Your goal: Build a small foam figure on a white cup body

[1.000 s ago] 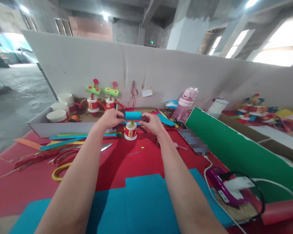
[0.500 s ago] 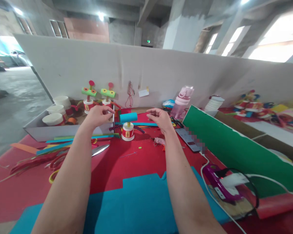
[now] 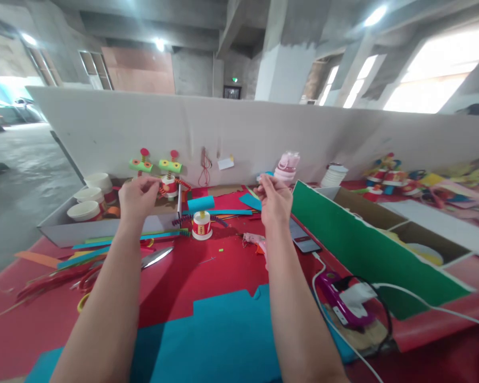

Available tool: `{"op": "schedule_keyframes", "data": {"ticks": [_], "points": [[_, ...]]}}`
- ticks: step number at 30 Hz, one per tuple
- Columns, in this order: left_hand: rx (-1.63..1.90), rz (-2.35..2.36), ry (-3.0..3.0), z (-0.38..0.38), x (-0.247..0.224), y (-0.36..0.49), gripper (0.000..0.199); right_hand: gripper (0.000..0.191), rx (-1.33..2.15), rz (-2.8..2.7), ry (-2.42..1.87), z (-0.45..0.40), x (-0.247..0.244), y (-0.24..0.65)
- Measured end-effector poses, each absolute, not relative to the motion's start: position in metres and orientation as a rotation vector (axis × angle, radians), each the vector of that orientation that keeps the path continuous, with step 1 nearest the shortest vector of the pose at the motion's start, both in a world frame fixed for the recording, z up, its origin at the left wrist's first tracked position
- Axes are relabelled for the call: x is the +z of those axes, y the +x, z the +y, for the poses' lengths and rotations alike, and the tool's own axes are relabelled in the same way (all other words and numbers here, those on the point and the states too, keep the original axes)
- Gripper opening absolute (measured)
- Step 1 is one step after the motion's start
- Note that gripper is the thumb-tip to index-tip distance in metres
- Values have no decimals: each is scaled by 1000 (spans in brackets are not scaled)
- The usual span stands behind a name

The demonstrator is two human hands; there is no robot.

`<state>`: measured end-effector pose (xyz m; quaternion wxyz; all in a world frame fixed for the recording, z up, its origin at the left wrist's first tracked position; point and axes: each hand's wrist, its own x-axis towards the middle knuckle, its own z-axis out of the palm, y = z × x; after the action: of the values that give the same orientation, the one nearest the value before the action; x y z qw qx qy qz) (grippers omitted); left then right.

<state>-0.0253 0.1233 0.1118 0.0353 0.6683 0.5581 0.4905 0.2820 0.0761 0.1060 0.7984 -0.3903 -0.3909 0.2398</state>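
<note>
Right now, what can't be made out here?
All in the head view:
Right hand: too blurred to tell whether it pinches anything.
Cup under the blue tube: lettering too small.
Pink bottle: lower part behind the right hand.
Yellow handle: partly covered by the left forearm.
Blue sheet: cut off by the bottom edge.

A craft workshop in a concrete building [image 3: 151, 29]: a pillar [image 3: 289, 48] beyond the right hand [image 3: 277, 199], paper cups [image 3: 84, 211] left of the left hand [image 3: 139, 199], cup figures [image 3: 169, 187] beyond it.
</note>
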Motion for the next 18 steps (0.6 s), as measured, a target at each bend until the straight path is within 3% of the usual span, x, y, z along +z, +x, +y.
{"op": "schedule_keyframes", "data": {"ticks": [4, 9, 10, 12, 18], "points": [[1383, 1642, 2184, 103, 104, -20, 33, 31, 614, -1027, -978, 25, 98, 247], [1157, 1586, 2286, 73, 70, -20, 30, 42, 966, -1539, -1148, -30, 42, 181], [1158, 1600, 2265, 68, 60, -21, 30, 38, 961, -1697, -1177, -36, 31, 171], [1183, 1678, 2187, 61, 38, -23, 30, 7, 761, -1954, -1203, -43, 15, 157], [1242, 1625, 2154, 57, -4, -20, 31, 11, 633, -1810, -1276, -12, 14, 170]]}}
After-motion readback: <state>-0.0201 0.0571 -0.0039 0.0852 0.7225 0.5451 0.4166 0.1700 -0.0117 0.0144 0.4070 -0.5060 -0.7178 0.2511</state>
